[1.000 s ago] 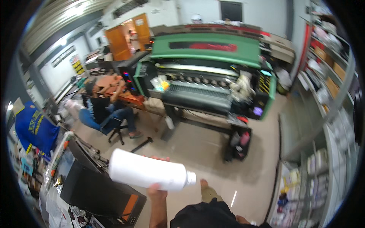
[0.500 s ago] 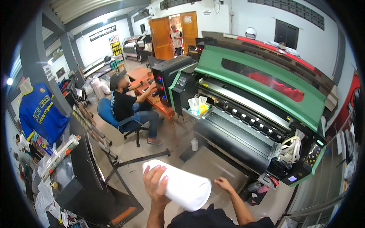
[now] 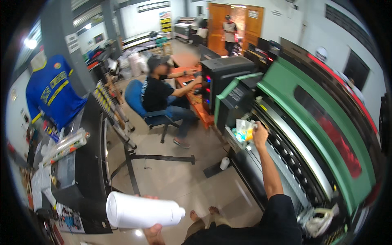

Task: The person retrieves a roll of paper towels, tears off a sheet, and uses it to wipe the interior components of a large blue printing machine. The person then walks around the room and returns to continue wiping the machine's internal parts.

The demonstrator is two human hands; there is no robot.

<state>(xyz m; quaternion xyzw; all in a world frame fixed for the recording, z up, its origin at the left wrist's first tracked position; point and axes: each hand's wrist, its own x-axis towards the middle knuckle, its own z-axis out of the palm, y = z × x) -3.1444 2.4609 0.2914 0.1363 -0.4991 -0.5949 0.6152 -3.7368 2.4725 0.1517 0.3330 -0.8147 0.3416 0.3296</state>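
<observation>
My left hand (image 3: 153, 233) is closed around a large white plastic bottle (image 3: 141, 210). The bottle lies nearly level, its narrow neck to the right, and it hides most of my fingers. My right arm stretches over the green-and-black wide-format printer (image 3: 286, 102). At the printer's left end, my right hand (image 3: 260, 135) is closed at the right edge of a yellow, white and teal soft tissue pack (image 3: 246, 132). The exact grip of the fingertips is hard to see. The pack sits in a small tray on the printer.
A person (image 3: 153, 90) sits on a blue office chair (image 3: 134, 98) at an orange desk (image 3: 200, 108) beside a black computer tower (image 3: 222, 77). A small white bottle (image 3: 224, 163) stands on the floor near the printer's foot. A black stand leg (image 3: 163, 158) crosses the floor.
My right hand has reached forward from near my body to the tissue pack. The white bottle in my left hand has moved left and tipped level. The view has turned.
</observation>
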